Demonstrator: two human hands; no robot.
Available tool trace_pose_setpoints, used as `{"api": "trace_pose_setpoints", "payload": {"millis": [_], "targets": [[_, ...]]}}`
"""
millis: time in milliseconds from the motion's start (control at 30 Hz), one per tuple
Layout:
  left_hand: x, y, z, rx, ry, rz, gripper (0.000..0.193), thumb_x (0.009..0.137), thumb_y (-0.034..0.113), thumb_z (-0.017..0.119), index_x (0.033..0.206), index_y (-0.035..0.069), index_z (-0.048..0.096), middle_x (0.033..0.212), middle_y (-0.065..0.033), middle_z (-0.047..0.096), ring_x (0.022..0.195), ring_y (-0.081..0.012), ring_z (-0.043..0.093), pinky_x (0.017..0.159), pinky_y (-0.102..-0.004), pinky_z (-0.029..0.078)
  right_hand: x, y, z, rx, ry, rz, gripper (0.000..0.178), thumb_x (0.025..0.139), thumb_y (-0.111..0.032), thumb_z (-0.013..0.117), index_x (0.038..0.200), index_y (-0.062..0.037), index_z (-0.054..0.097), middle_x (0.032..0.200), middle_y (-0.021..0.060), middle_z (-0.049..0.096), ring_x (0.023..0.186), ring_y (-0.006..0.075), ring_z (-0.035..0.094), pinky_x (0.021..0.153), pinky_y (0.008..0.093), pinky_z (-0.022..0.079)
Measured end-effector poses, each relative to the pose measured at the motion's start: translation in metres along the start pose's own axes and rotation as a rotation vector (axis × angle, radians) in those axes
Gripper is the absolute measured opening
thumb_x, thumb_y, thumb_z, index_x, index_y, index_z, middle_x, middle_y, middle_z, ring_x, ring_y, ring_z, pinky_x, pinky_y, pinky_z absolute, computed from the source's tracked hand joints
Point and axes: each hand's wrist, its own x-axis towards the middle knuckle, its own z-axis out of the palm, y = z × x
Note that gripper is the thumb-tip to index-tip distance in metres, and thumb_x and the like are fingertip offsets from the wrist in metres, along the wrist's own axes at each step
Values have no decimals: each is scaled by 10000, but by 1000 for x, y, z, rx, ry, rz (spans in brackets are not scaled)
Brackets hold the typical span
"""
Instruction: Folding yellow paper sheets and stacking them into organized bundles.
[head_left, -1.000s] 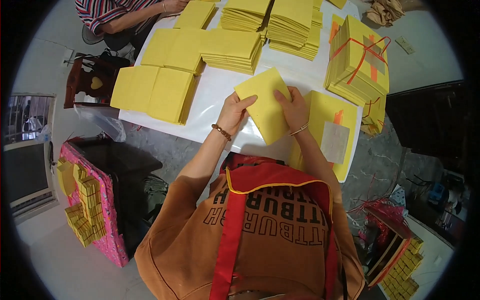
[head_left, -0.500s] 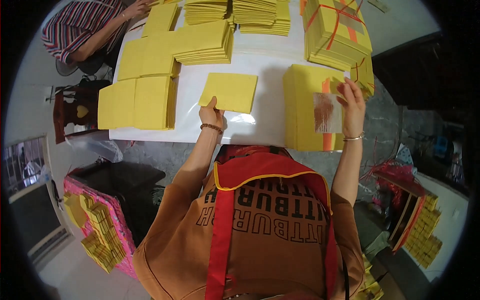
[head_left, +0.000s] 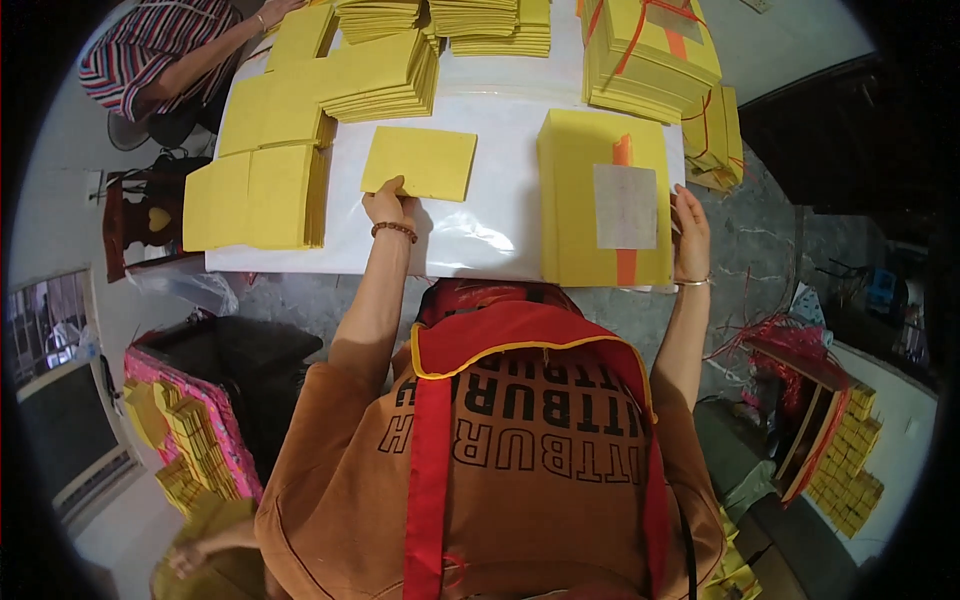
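Observation:
My left hand (head_left: 388, 202) pinches the near edge of a thin yellow paper packet (head_left: 420, 160), thumb on top and the other fingers mostly hidden beneath. The packet lies on the white-covered table (head_left: 480, 220). To its right stands a tall yellow paper stack (head_left: 560, 190) with an orange strip (head_left: 625, 268) and a pale square sheet (head_left: 626, 206) on its top. My right hand (head_left: 690, 235) is at the stack's right side, fingers loosely extended along that edge. Nothing shows in its grasp.
More yellow paper piles (head_left: 255, 200) fill the table's left side and far edge. A red-tied yellow bundle (head_left: 650, 70) stands at the far right. Another person in a striped top (head_left: 155, 55) works at the far left. A second person's hand (head_left: 188, 556) shows at lower left.
My right hand has come down from above the stack's top to its right side. My left hand still holds the packet. Another person's arm has appeared at lower left, and the view has shifted slightly.

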Motion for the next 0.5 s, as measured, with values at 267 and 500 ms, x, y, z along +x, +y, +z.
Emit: {"api": "trace_pose_setpoints", "payload": {"millis": [267,500], "targets": [[-43,2,17,-1,202,-67,200,792,99,577,986,69,537,772,-54,511,712,-180,515,634,-348,422,10,10,-7,155,-351,203,567,927,-422,444,1340,-39,378,1289,64,477,1144,171,470,954,310,371],[-146,-57,42,104,-503,-78,552,950,449,377,1299,24,407,1223,-99,513,1107,-194,485,951,-365,361,0,17,0,389,-423,178,545,968,-395,336,1400,-65,287,1383,59,383,1232,180,389,1020,314,313]]}}
